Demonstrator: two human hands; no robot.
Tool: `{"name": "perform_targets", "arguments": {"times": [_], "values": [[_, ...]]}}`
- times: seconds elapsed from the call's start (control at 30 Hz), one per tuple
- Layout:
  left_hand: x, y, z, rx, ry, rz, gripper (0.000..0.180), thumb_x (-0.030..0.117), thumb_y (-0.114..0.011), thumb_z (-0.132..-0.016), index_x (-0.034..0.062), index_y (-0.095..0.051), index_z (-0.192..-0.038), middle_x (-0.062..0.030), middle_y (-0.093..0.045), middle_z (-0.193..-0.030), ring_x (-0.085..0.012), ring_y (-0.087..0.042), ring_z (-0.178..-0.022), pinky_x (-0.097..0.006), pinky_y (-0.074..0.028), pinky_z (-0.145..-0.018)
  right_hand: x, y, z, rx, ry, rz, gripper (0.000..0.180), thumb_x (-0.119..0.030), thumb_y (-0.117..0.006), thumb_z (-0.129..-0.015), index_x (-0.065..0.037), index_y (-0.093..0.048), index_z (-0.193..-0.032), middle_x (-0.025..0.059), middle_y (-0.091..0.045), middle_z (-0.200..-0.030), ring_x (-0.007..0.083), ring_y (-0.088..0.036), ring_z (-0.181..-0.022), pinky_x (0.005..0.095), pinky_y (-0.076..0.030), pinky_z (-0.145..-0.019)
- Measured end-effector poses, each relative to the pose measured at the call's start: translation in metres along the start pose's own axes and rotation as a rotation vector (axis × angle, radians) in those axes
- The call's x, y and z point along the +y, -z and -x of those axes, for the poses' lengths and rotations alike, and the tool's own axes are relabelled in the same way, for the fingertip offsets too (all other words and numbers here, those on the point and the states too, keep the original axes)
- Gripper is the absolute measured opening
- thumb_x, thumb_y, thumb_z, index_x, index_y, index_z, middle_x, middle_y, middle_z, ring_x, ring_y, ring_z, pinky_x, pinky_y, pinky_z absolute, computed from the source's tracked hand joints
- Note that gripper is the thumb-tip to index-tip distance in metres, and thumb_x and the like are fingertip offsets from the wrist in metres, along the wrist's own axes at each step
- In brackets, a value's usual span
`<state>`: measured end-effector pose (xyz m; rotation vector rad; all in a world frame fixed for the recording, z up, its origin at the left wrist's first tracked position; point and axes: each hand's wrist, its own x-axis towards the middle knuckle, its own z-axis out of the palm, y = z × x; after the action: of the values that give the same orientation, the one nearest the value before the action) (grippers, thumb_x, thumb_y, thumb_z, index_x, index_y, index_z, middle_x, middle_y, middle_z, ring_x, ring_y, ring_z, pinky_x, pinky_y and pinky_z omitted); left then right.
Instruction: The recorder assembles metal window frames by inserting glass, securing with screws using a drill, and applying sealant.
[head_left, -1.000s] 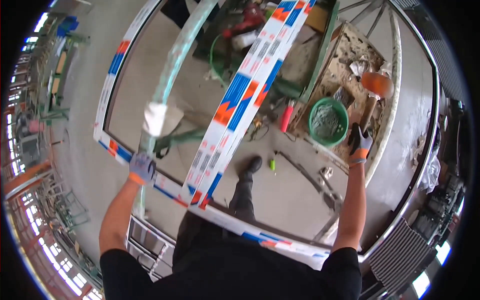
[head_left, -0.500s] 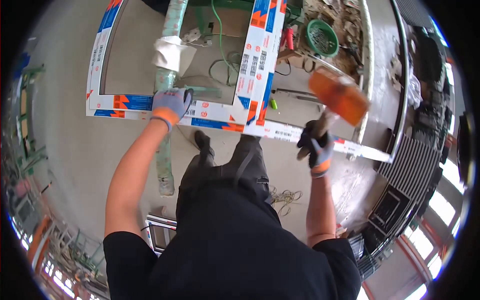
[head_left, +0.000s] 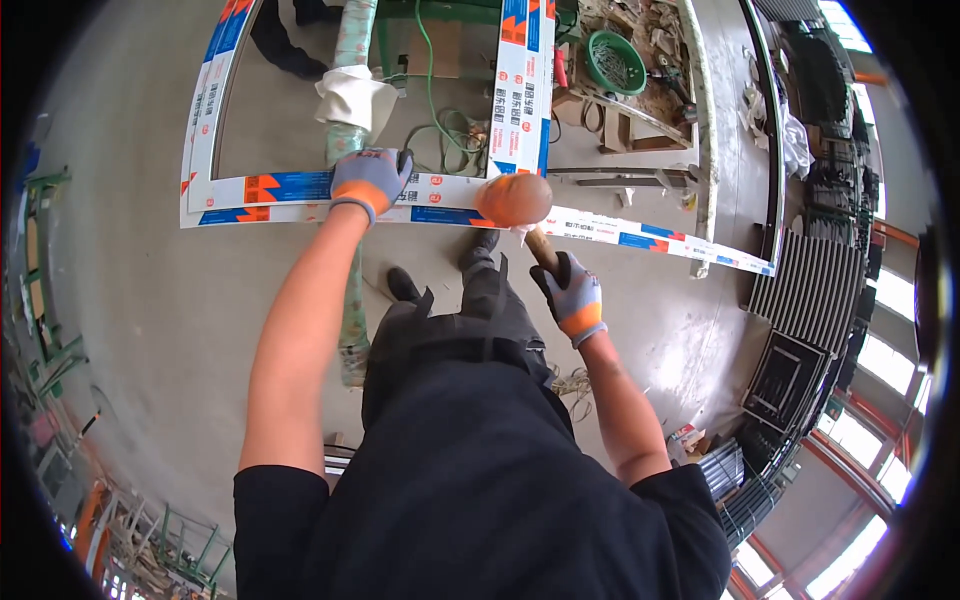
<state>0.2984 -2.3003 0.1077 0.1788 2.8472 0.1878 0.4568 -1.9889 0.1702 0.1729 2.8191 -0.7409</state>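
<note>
A metal frame (head_left: 288, 188), wrapped in white, blue and orange printed film, lies across in front of me. My left hand (head_left: 368, 182), in a grey glove with an orange cuff, is closed over its near bar. My right hand (head_left: 574, 292), gloved alike, grips the wooden handle of a mallet (head_left: 515, 201). The mallet's rounded orange-brown head is over the frame's near right corner and hides it; whether it touches, I cannot tell. Beneath the frame, a green-wrapped support bar (head_left: 353, 320) runs towards me, with a white cloth (head_left: 352, 98) tied around it.
At the upper right, a green bowl (head_left: 616, 64) of small metal pieces sits on a littered bench. A green cable (head_left: 430, 70) hangs inside the frame opening. Another person's dark-clad leg (head_left: 280, 42) shows at the far left. Stacked dark profiles (head_left: 810, 290) line the right side.
The mallet has swung leftward from the raised position at right to the frame's corner, with my right hand moving left too. My left hand still holds the bar. The whole view has shifted slightly.
</note>
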Motion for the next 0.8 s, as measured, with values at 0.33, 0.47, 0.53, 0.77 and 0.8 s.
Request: {"name": "perform_targets", "arguments": {"times": [0.33,0.47,0.53,0.77,0.8], "values": [[-0.004,0.001,0.0,-0.104,0.041,0.02,0.045,0.048,-0.041,-0.099,0.013,-0.069,-0.097,-0.0127,-0.072,-0.093,-0.031,-0.069,-0.088,-0.043,-0.054,-0.081,-0.103,0.086,-0.007,0.25,0.223,-0.796,0.033,-0.032,-0.051,-0.095,-0.006,-0.049,-0.075,0.0063,-0.054,-0.064,0.0128,-0.049,-0.052,0.0228,-0.039,-0.051],[-0.004,-0.001,-0.001,-0.095,0.022,-0.019,0.045,0.047,-0.04,-0.099,0.0125,-0.068,-0.097,-0.0133,-0.072,-0.092,-0.0309,-0.069,-0.088,-0.043,-0.053,-0.083,-0.007,0.028,-0.02,0.181,0.649,0.17,0.032,-0.035,-0.065,-0.09,-0.004,-0.056,-0.087,0.0187,-0.063,-0.074,0.0375,-0.063,-0.065,0.0473,-0.048,-0.059],[0.002,-0.002,-0.007,-0.106,0.004,0.023,0.045,0.047,-0.04,-0.099,0.0124,-0.068,-0.097,-0.0133,-0.072,-0.092,-0.0312,-0.069,-0.088,-0.043,-0.052,-0.083,0.001,0.015,-0.026,-0.166,-0.01,0.269,0.031,-0.033,-0.063,-0.092,-0.004,-0.059,-0.1,0.0232,-0.067,-0.084,0.0421,-0.065,-0.078,0.0481,-0.05,-0.065],[0.0,-0.007,-0.011,-0.071,-0.001,0.001,0.043,0.046,-0.042,-0.098,0.0124,-0.068,-0.098,-0.014,-0.072,-0.093,-0.0321,-0.069,-0.087,-0.044,-0.053,-0.08,-0.03,0.046,-0.039,0.138,0.168,-0.246,0.016,-0.014,-0.058,-0.094,0.0,-0.059,-0.101,0.0106,-0.065,-0.074,0.0216,-0.064,-0.064,0.0337,-0.048,-0.058],[-0.002,-0.005,-0.008,-0.108,0.013,0.009,0.041,0.045,-0.043,-0.098,0.0125,-0.068,-0.099,-0.0138,-0.071,-0.094,-0.0316,-0.069,-0.088,-0.044,-0.054,-0.08,-0.036,0.051,-0.035,0.118,0.054,-0.471,0.012,-0.011,-0.054,-0.094,0.001,-0.058,-0.097,0.0025,-0.058,-0.071,0.0102,-0.054,-0.062,0.0253,-0.043,-0.057]]}}
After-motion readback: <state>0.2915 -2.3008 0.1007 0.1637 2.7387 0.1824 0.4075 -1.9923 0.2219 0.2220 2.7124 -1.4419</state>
